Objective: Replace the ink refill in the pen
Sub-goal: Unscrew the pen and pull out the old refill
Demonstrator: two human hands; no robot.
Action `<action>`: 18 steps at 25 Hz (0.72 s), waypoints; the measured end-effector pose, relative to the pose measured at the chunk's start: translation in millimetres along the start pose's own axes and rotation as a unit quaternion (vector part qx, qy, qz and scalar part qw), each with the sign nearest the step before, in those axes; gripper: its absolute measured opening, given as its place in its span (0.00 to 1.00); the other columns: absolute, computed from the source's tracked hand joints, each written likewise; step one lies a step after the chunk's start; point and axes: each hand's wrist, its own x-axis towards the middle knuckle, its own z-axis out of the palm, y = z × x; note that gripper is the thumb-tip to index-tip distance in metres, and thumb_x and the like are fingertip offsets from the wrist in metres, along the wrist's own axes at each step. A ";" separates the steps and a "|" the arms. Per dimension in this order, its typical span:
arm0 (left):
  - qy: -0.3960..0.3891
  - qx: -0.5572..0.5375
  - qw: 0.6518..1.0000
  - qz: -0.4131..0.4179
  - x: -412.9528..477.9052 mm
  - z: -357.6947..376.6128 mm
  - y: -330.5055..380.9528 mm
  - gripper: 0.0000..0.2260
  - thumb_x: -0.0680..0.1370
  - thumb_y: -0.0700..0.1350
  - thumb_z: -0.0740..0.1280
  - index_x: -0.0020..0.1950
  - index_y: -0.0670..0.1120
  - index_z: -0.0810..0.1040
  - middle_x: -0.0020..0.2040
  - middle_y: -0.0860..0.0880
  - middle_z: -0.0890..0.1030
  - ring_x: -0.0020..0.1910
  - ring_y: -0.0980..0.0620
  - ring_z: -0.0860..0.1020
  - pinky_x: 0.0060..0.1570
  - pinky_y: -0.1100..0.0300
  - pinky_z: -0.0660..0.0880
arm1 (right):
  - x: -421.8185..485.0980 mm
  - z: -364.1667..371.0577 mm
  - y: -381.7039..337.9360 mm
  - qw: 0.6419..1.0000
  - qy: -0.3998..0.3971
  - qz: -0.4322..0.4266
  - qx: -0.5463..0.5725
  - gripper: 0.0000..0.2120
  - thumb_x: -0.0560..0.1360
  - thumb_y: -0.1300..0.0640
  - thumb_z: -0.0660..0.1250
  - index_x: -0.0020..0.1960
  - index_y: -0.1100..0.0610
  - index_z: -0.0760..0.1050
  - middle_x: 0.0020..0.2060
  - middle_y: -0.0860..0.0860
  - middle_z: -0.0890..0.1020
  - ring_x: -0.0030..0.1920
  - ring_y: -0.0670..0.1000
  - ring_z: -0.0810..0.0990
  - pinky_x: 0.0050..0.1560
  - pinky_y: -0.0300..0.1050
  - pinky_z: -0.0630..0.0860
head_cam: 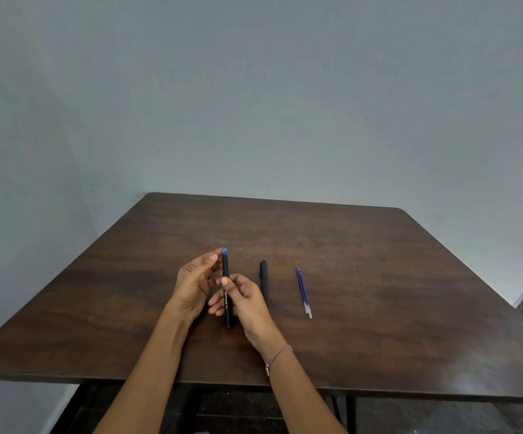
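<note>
Two hands meet over the dark wooden surface (348, 261), sharing one black pen (226, 286) held lengthwise above it, blue end pointing away. The right hand (247, 303) has its fingers closed around the pen's middle, thumb on top (a thin bracelet (277, 357) circles that wrist). The left hand (196, 281) is loosely open beside the far part of the pen, fingertips close to the blue end. A black cap (264, 281) lies just right of the hands; two blue refills (303, 291) lie together further right.

Left hand (193, 281) raised with fingers (211, 257) loosely curled, right hand (243, 300) fingers pinched closed, wrists apart
</note>
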 end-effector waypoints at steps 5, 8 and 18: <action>-0.008 0.000 1.000 0.002 1.2 1.1 0.4 0.10 0.76 0.35 0.63 0.52 0.44 0.81 0.44 0.46 0.85 0.29 0.56 0.79 0.22 0.66 0.74 | 2.4 -0.9 0.0 0.999 -0.025 -0.002 0.021 0.07 0.81 0.57 0.59 0.53 0.61 0.72 0.34 0.54 0.81 0.31 0.48 0.82 0.35 0.37 0.77; 0.001 -0.010 1.000 -0.002 -0.1 1.7 1.0 0.11 0.78 0.34 0.60 0.53 0.44 0.80 0.39 0.48 0.82 0.21 0.57 0.74 0.18 0.68 0.70 | 4.1 -2.8 2.8 0.999 -0.044 -0.001 0.014 0.07 0.81 0.56 0.60 0.53 0.59 0.73 0.35 0.54 0.82 0.33 0.48 0.82 0.36 0.37 0.78; -0.025 0.011 0.999 -0.032 -6.0 5.0 2.3 0.10 0.71 0.42 0.66 0.52 0.44 0.78 0.26 0.48 0.75 0.14 0.54 0.65 0.15 0.68 0.64 | 2.6 -2.3 4.4 1.000 -0.025 -0.007 0.016 0.07 0.80 0.54 0.61 0.51 0.56 0.75 0.35 0.52 0.83 0.34 0.49 0.83 0.36 0.37 0.79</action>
